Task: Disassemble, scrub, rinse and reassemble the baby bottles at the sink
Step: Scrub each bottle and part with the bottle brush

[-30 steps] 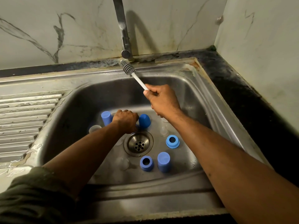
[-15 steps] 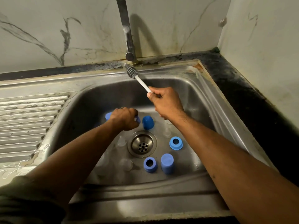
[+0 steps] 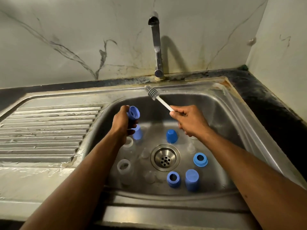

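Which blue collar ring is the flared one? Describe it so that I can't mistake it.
Start at the drain in the sink. Just right of it a blue ring lies alone, hole up. Unlike the darker, straight-sided ring nearer the front edge, it is lighter and has a wide flared base.

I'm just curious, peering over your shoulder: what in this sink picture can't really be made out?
Head view only:
- Part of the blue piece the left hand grips is covered by its fingers.
- The brush handle's lower end is inside the right hand.
- The clear bottle parts near the drain blur into the steel; their count is uncertain.
- Whether the tap runs: no stream can be made out.
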